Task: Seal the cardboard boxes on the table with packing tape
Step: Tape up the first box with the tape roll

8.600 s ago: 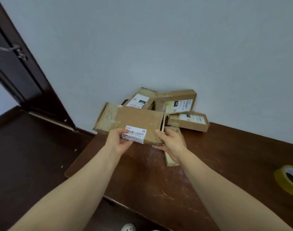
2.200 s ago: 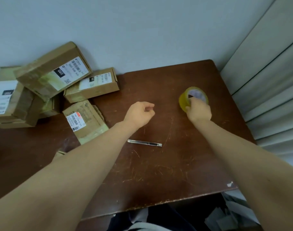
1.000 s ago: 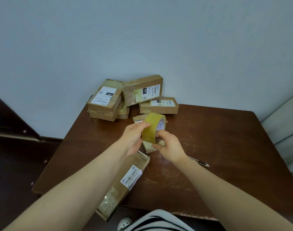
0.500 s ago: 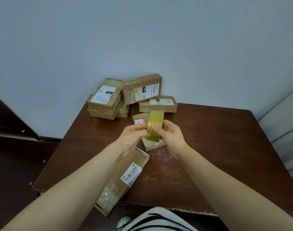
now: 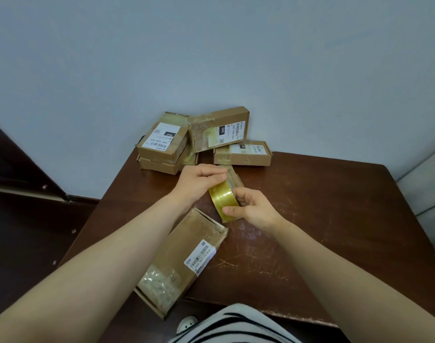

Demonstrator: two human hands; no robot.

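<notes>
A yellow roll of packing tape hangs over the middle of the brown table. My right hand grips the roll from the right. At the roll's upper end my left hand pinches the tape with thumb and fingertips. A long flat cardboard box with a barcode label lies below the hands and sticks out over the table's near edge. A small box lies just behind the roll, mostly hidden.
Several labelled cardboard boxes are piled against the pale wall at the table's back left. A dark door frame stands at the left, and pale panels rise at the far right. Striped clothing shows at the bottom edge.
The roll has dropped slightly and tilted; my left hand has moved up to its top end while my right hand has shifted lower on it. The knife on the table is out of sight.
</notes>
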